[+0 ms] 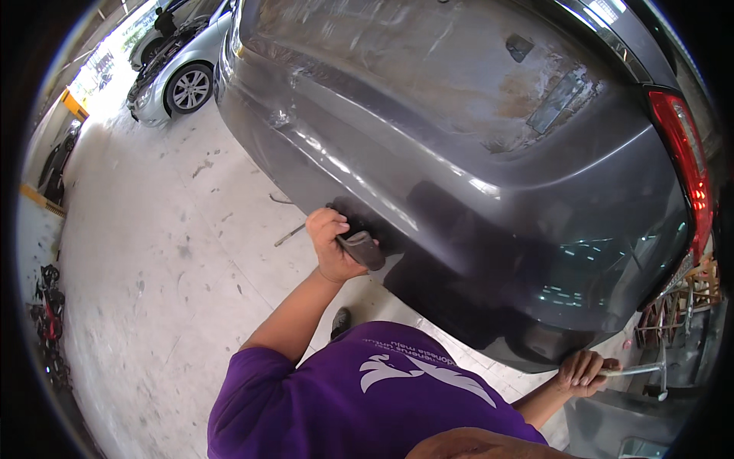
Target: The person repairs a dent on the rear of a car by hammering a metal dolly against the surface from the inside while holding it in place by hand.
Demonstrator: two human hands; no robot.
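Observation:
My left hand (336, 245) is closed around a dark, rounded block (362, 249), held at the lower edge of a dark grey car's rear bumper (474, 252). The block's kind is hard to make out. Off to the right, my right hand (582, 372) grips the pale handle of a hammer (638, 369) whose thin metal head points sideways, near the bumper's lower right corner. Above the bumper, the tailgate (428, 61) has dull, sanded-looking patches and a bare rectangular plate recess.
A red tail light (686, 161) glows at the right. On the pale, stained floor (168, 252), a thin rod (289, 235) shows beside the bumper. A silver car (180, 76) with its bonnet up stands far left, a person (164, 23) beside it. Clutter (50, 314) lines the left wall.

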